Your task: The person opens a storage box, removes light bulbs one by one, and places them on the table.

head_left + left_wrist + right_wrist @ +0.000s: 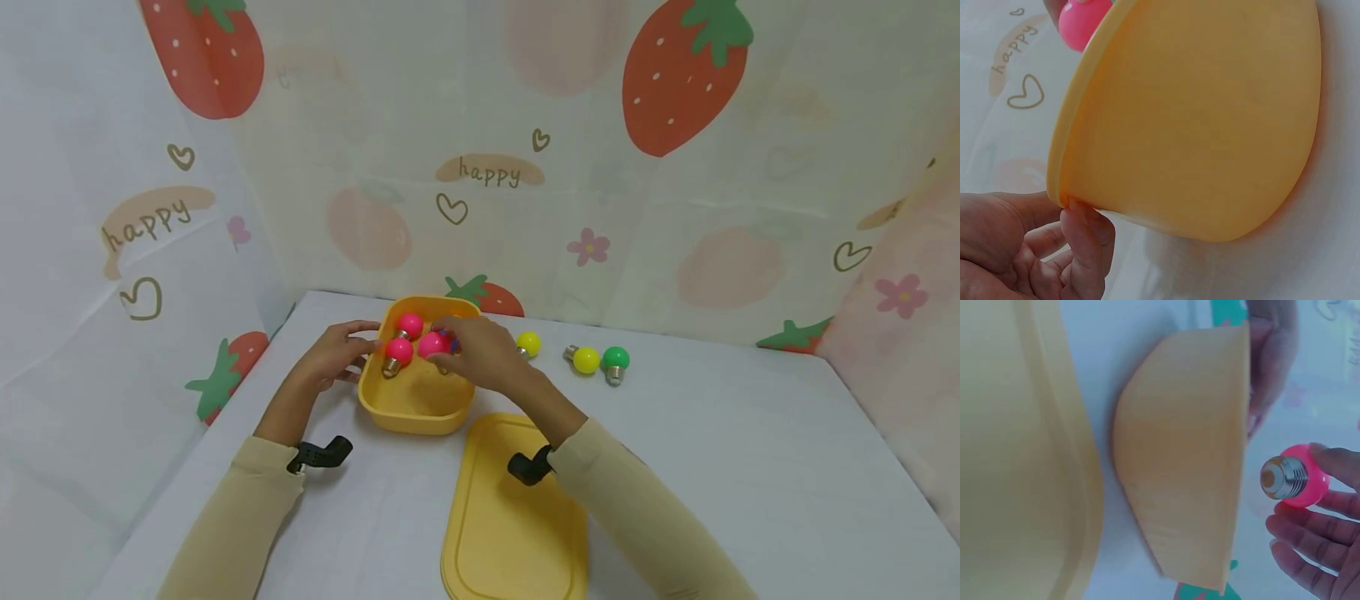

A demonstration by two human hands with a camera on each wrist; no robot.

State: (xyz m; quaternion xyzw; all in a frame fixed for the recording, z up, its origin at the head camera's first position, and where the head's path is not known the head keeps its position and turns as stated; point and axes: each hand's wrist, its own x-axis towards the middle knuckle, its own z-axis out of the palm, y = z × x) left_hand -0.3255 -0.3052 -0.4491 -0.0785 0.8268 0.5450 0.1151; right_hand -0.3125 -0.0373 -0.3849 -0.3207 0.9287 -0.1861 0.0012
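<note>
bulb (pixel 432 344) was over the box (pixel 416 423), pinched in the partly closed right hand (pixel 480 350) by its round part, so its base was free; the left hand (pixel 333 354) pinched the box's edge, perhaps to keep it steady.

The head camera looked forward and down from above the person's side of the desk (pixel 712 467), the farthest off of the three, taking in both far corners and the printed backdrop (pixel 480 108) beyond the far edge. The left wrist camera faced a wall of the yellow box (pixel 1210 125) close up, turned sideways, rim toward the picture's left. The right wrist camera, turned the opposite way, looked past the nearer yellow lid (pixel 1016 456) at the box. Both wrist views shared the box and a pink bulb (pixel 1317 478), also within the head view.
</note>
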